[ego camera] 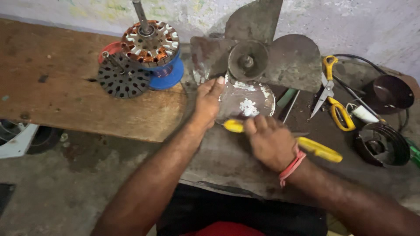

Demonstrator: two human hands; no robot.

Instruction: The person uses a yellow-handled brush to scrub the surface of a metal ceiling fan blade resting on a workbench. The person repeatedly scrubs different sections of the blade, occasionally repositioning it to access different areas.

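Scraping looks under way: the left hand (209,99) steadies a fan blade (246,101) flat on the tabletop (227,170); the right hand (270,140) has its grip closed around a yellow-handled tool (234,126). Likely needs firm, controlled strokes.

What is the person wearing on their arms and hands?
Both arms are bare, with no sleeves reaching the forearms and no gloves. The right hand has a pinkish-red band around the wrist. The left hand wears nothing: no ring, watch or band shows. Its fingers are bare, and one pale thumbnail shows.
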